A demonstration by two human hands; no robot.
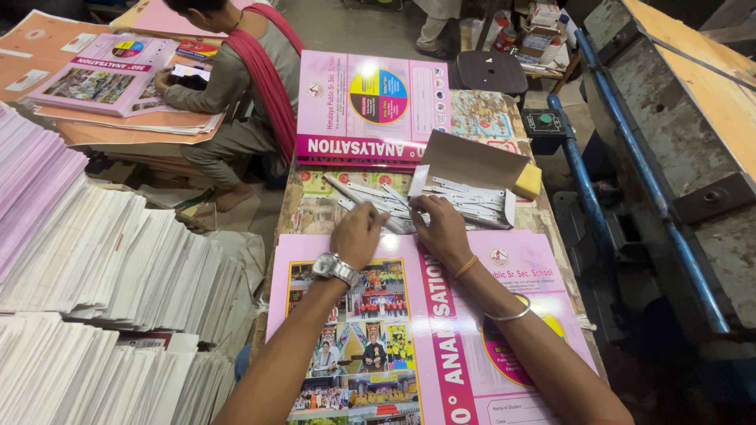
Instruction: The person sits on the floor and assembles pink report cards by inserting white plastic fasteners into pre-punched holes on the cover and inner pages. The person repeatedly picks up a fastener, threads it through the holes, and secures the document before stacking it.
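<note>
My left hand, with a metal watch on its wrist, rests on a heap of white plastic file-clip strips at the far edge of an open pink printed folder cover. My right hand, with bangles on the wrist, touches the same strips beside it, fingers curled onto them. Whether either hand has actually lifted a strip is unclear. More strips spill from an open cardboard box just beyond my right hand.
A stack of pink covers lies beyond the strips. Tall piles of white and pink sheets fill the left. A person sits at the back left with more covers. A blue-railed machine stands on the right, a dark stool behind.
</note>
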